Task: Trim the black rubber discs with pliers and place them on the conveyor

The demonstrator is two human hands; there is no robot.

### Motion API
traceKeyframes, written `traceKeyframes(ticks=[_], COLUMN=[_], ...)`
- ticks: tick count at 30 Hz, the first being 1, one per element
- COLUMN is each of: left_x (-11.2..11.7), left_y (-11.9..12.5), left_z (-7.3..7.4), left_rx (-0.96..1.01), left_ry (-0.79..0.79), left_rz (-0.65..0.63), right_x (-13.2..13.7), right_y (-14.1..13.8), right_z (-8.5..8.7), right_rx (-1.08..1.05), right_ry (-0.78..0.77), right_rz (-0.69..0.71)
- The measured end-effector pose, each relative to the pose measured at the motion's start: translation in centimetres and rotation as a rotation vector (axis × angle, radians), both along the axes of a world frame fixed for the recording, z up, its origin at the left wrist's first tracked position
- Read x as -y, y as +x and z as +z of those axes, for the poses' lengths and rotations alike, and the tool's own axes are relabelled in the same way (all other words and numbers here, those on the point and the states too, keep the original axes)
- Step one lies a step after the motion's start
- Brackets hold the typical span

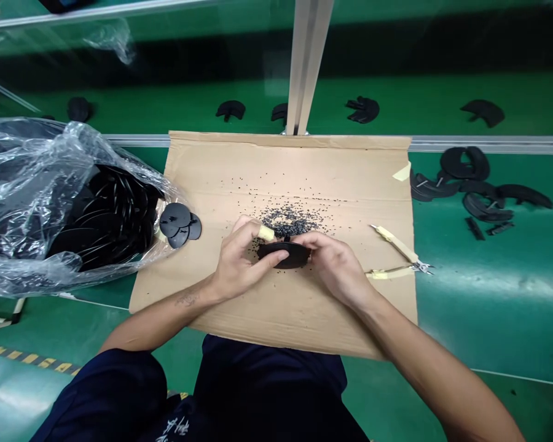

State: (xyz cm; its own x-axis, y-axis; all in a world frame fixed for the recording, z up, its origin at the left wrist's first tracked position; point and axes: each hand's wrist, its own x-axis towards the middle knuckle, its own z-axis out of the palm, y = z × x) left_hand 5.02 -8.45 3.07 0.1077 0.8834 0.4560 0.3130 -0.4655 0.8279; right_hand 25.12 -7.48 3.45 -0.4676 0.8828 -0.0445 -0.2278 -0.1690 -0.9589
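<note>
A thin black plastic disc [286, 256], seen almost edge-on, is held over the cardboard. My left hand [242, 258] grips it from the left, thumb across the near face; a yellow wrap [266, 233] covers one fingertip. My right hand [338, 264] has its fingers closed at the disc's right edge, with some fingertips hidden behind it. Just beyond the disc, small black plastic bits [299, 226] lie scattered in a heap. To the right rest side cutters [399, 242] with yellow-wrapped handles spread apart and jaws pointing right.
A cardboard sheet [221, 162] covers part of the green table. At left, a clear plastic bag [23, 184] holds many black discs [120, 209]; several loose discs [175, 220] lie beside it. Curved black parts [486, 205] are piled at right. A metal post [306, 67] rises behind.
</note>
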Motion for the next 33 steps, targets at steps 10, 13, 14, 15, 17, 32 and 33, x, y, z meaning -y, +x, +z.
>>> traceKeyframes(ticks=[10, 13, 14, 15, 17, 32, 33], left_x=[-0.2, -0.4, -0.4, -0.4, -0.4, -0.2, -0.2], left_y=[0.1, 0.0, 0.0, 0.0, 0.0, -0.1, -0.1], left_z=[0.8, 0.8, 0.8, 0.8, 0.7, 0.4, 0.3], left_rx=[-0.128, -0.133, -0.138, -0.144, -0.149, -0.098, -0.087], left_ry=[0.315, 0.264, 0.259, 0.263, 0.276, 0.21, 0.203], left_rz=[-0.08, -0.095, -0.102, -0.109, -0.128, -0.181, -0.187], right_x=[1.0, 1.1, 1.2, 1.2, 1.2, 1.2, 1.2], right_y=[-0.7, -0.6, -0.6, -0.6, -0.6, -0.1, -0.1], right_z=[-0.3, -0.3, -0.2, -0.2, -0.2, -0.3, -0.4], right_rx=[0.244, 0.321, 0.338, 0.351, 0.367, 0.395, 0.392], right_ry=[0.363, 0.472, 0.509, 0.547, 0.622, 0.88, 0.876], right_rz=[-0.176, -0.198, -0.197, -0.194, -0.191, -0.243, -0.243])
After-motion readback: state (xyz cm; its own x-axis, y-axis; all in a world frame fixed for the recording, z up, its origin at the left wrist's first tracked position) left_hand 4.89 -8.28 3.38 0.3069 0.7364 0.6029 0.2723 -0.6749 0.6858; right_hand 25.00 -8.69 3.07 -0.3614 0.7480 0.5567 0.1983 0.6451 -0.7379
